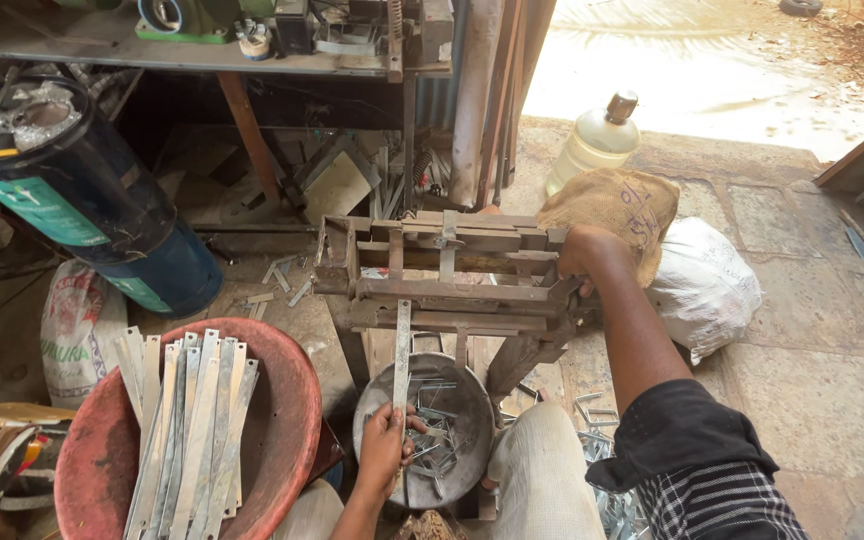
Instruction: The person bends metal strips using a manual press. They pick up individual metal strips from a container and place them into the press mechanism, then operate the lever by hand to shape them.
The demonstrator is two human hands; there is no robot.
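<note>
Head view: left hand [384, 447] pinching metal strip [402, 350] into press [442, 270]; right hand [580, 252] gripping lever, partly hidden.

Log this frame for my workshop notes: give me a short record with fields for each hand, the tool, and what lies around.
left hand: holds a metal strip upright, its top fed into the press
right hand: grips the right end of the press
press: rusty metal frame on a stand, in front of the person
grey pan: under the press, holds small cut metal pieces
red basin: at left, holds a bundle of long strips
behind: blue drum, plastic jug, burlap sack, white bag
</note>
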